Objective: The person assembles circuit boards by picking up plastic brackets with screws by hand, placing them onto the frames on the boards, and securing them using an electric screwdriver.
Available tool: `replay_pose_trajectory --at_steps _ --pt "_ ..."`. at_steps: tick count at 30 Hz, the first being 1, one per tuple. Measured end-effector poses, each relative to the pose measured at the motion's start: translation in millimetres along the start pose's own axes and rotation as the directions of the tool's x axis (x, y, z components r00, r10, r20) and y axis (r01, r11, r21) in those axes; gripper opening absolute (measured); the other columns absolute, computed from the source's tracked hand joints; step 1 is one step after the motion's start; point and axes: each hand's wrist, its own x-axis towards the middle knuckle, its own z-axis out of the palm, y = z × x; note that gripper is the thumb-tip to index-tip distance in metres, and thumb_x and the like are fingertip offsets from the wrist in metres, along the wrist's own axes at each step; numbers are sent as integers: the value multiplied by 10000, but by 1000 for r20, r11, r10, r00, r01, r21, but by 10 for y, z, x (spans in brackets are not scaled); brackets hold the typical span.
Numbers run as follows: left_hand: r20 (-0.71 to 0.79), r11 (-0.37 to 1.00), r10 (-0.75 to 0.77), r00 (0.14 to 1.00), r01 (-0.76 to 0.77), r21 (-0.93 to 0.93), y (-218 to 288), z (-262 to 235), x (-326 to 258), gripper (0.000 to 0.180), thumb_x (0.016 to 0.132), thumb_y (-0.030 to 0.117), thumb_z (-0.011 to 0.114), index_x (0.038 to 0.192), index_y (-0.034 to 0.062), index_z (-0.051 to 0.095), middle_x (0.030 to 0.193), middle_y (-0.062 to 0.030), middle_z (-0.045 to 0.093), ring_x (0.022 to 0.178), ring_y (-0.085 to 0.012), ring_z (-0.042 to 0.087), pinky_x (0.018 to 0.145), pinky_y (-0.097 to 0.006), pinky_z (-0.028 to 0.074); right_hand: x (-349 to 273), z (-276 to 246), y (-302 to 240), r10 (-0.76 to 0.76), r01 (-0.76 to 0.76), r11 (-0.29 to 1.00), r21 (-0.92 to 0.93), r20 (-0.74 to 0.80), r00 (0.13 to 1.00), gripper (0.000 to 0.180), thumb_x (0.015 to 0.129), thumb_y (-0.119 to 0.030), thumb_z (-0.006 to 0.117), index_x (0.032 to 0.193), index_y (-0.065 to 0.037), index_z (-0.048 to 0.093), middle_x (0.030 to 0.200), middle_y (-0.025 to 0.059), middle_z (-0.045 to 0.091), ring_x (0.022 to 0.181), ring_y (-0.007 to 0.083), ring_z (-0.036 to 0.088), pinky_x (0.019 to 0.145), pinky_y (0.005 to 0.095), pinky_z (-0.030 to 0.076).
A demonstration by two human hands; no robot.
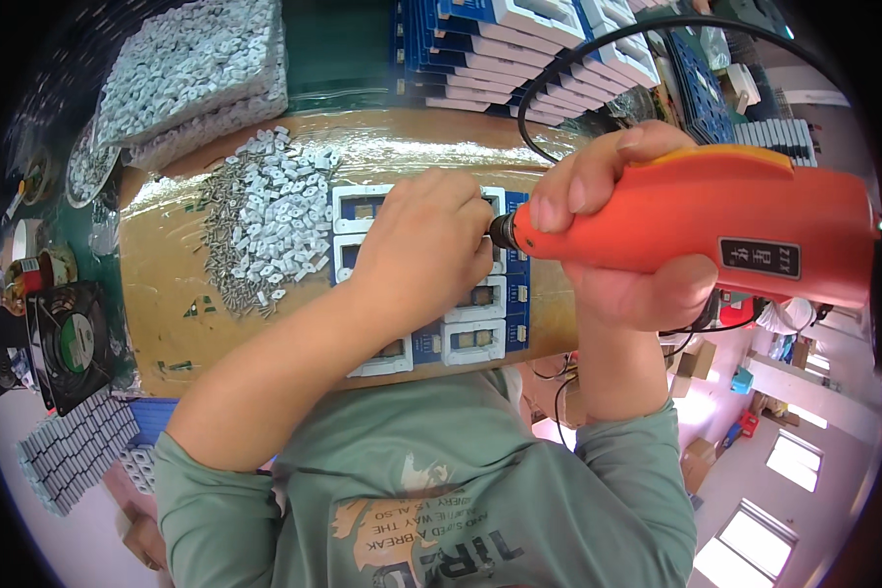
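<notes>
My right hand (645, 286) is wrapped round a red electric screwdriver (755, 211) lying roughly level, its dark tip pointing left. That tip reaches the fingers of my left hand (429, 245), which are bent and pressed together over a blue circuit board (517, 338). What they pinch, if anything, is hidden behind the knuckles. White rectangular frames (474, 341) sit in rows on the board, and part of it is covered by my left hand and forearm. Left of the board lie a heap of small white plastic pieces (282, 211) and a strip of loose screws (223, 257).
A big block of white pieces (191, 73) stands at the far left on the table. Stacked blue boards with white frames (490, 64) rise at the back. A black cable (527, 98) arches over the right side. A black fan (72, 343) is at the left edge.
</notes>
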Motion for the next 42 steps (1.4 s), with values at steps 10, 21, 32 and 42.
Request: replay_pose_trajectory --at_steps 10,21,32,42 --pt "-43 1000 14 999 -15 -19 0 12 -15 114 764 112 715 834 43 658 939 -100 581 977 -307 584 865 -436 469 4 207 -32 60 -81 988 -134 -154 986 898 849 -647 780 1374 21 491 1015 147 646 830 270 653 744 407 561" --pt "-20 997 63 998 -62 42 67 -167 -52 142 787 147 745 872 49 688 978 -112 650 1002 -327 628 907 -439 504 -223 -29 5 -141 87 983 -163 -361 922 986 848 -761 673 1436 -3 444 967 103 603 792 239 605 735 407 539" --pt "-20 928 -220 975 216 304 -174 -1188 -862 88 788 99 760 839 56 703 903 -91 617 895 -325 614 781 -450 506 -638 -504 -26 -226 158 962 -224 -317 921 956 881 -726 652 1445 17 441 960 102 587 803 228 585 774 392 500" --pt "29 912 -311 950 289 290 -40 -1045 -1069 161 806 109 797 939 69 717 977 -118 640 964 -347 622 831 -447 503 -662 -513 -20 -196 143 973 -180 -325 925 963 877 -718 673 1449 21 440 974 100 584 805 224 574 781 384 485"
